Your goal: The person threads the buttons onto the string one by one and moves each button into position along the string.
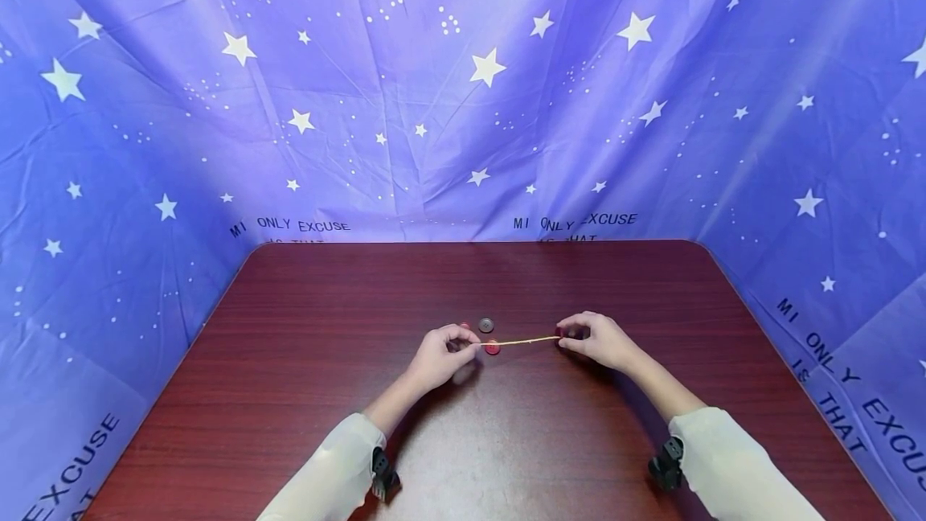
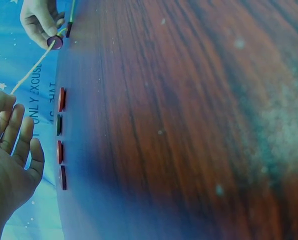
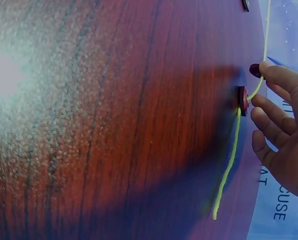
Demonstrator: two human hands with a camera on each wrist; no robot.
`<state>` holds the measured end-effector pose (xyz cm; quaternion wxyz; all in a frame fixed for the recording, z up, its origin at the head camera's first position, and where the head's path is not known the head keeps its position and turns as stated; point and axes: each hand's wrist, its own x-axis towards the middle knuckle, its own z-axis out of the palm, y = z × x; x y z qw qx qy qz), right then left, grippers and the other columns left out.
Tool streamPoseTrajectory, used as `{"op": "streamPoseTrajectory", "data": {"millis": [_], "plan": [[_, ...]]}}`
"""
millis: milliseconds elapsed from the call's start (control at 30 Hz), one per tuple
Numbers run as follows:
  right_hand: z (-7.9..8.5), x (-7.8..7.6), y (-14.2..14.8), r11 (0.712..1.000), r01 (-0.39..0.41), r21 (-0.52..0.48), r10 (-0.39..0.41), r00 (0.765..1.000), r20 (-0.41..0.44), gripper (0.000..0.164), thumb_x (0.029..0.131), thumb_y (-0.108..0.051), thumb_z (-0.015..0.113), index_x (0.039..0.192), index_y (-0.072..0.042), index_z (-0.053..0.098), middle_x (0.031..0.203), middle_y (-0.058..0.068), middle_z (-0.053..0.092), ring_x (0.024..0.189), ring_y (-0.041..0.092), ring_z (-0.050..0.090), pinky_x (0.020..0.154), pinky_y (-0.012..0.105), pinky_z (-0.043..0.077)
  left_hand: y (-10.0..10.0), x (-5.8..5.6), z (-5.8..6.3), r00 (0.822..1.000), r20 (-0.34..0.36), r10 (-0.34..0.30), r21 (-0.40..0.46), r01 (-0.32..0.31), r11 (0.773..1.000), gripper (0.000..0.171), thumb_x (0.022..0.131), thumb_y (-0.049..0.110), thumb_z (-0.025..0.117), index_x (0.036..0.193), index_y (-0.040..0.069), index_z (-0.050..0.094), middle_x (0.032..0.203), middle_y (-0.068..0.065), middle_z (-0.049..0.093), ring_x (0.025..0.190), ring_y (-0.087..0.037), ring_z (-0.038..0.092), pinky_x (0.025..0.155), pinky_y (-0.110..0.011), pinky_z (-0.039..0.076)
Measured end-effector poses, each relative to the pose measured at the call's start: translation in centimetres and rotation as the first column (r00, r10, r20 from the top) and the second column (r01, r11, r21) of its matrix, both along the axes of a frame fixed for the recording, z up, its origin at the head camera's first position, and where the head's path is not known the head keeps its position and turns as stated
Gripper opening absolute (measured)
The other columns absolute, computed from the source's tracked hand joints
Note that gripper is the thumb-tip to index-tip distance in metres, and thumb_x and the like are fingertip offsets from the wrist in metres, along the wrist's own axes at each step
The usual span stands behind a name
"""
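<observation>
My left hand [image 1: 436, 358] pinches one end of a yellow string [image 1: 524, 341] between thumb and fingertips. The string runs nearly straight across to my right hand [image 1: 602, 342]. There, thumb and finger pinch a dark red button [image 3: 254, 70] that the string passes by or through. Lower on the string, a second dark red button [image 3: 243, 101] hangs near the table, and the yellow tail [image 3: 230, 162] trails past it. Beneath the string by my left fingers lie a red button [image 1: 493, 350] and a grey button [image 1: 486, 326]. Another red button [image 1: 465, 326] is partly hidden by that hand.
A dark red wood-grain table [image 1: 347, 288] lies under both hands. Several buttons [image 2: 62, 100] appear in a row on it in the left wrist view. A blue star-patterned cloth [image 1: 405, 95] hangs around the table's back and sides.
</observation>
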<state>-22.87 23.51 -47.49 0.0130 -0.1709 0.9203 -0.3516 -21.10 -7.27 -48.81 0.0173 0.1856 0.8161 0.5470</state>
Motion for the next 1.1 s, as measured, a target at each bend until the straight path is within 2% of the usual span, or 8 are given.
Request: {"op": "streamPoseTrajectory", "data": {"millis": [200,433,700,1100], "plan": [[-0.24,-0.01,0.1,1.0,-0.014,-0.008,0.014,1.0,-0.026,0.024,0.077,-0.016,0.075,0.097,-0.004,0.07,0.086,0.006,0.063,0.076,0.016,0.055,0.064,0.021,0.042,0.16,0.06,-0.01,0.999,0.001,0.033,-0.012,-0.033,0.999,0.005,0.083,0.011,0.069,0.086,0.006,0.07,0.078,-0.005,0.063,0.066,-0.001,0.051,0.061,-0.016,0.045],[-0.42,-0.11,0.37,0.998,0.007,0.06,-0.004,0.999,-0.041,0.023,0.076,-0.018,0.076,0.096,-0.008,0.071,0.085,0.001,0.061,0.077,0.012,0.053,0.066,0.022,0.042,0.32,0.2,0.05,0.999,-0.037,0.027,-0.019,-0.028,0.999,0.007,0.084,0.004,0.065,0.087,-0.002,0.068,0.078,-0.014,0.063,0.066,-0.002,0.051,0.06,-0.017,0.044],[-0.6,-0.27,0.68,0.994,-0.002,0.108,0.007,0.999,-0.054,0.022,0.075,-0.017,0.076,0.096,-0.009,0.071,0.083,0.0,0.058,0.075,0.01,0.051,0.065,0.023,0.042,0.17,0.04,-0.07,1.0,-0.015,-0.001,-0.006,0.0,1.0,0.006,0.085,0.013,0.067,0.086,0.007,0.07,0.076,-0.004,0.064,0.066,0.001,0.052,0.061,-0.017,0.045],[-0.85,-0.36,0.82,0.992,-0.01,0.128,0.019,0.997,-0.072,0.021,0.075,-0.016,0.076,0.094,-0.008,0.071,0.082,0.001,0.057,0.076,0.012,0.051,0.066,0.025,0.042,0.38,0.04,-0.06,0.999,-0.037,0.012,-0.015,-0.012,1.0,0.005,0.082,0.008,0.069,0.086,0.005,0.07,0.079,-0.008,0.067,0.065,-0.004,0.055,0.061,-0.017,0.047]]}}
